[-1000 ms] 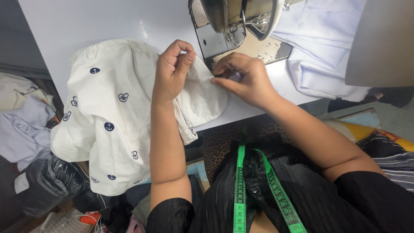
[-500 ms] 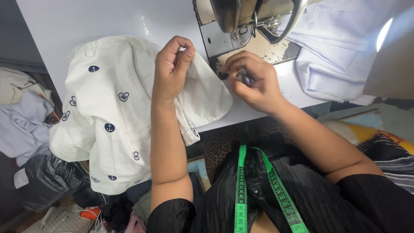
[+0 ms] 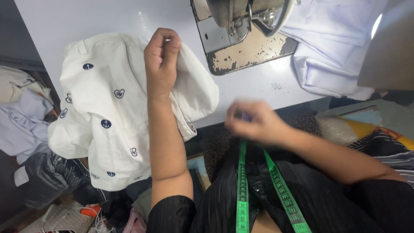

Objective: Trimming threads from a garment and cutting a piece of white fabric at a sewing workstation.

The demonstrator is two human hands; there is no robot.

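Note:
A white garment [image 3: 108, 108] dotted with small navy motifs lies over the left part of the white table [image 3: 86, 26] and hangs off its front edge. My left hand [image 3: 161, 60] pinches a fold of this garment near its upper right corner, fingers closed on the cloth. My right hand [image 3: 254, 123] is blurred, close to my chest just past the table's front edge, fingers curled around a small dark object that I cannot identify. A green measuring tape [image 3: 243, 185] hangs round my neck over black clothing.
A grey sewing machine [image 3: 246, 26] on a worn base plate stands at the table's back centre. Pale blue-white folded fabric [image 3: 332, 51] lies to its right. Piled clothes [image 3: 21, 116] and a black bag [image 3: 47, 177] sit on the floor at left.
My right hand has pulled back from the sewing machine's needle area toward my chest. The left hand stays pinched on the white garment, which has shifted slightly left.

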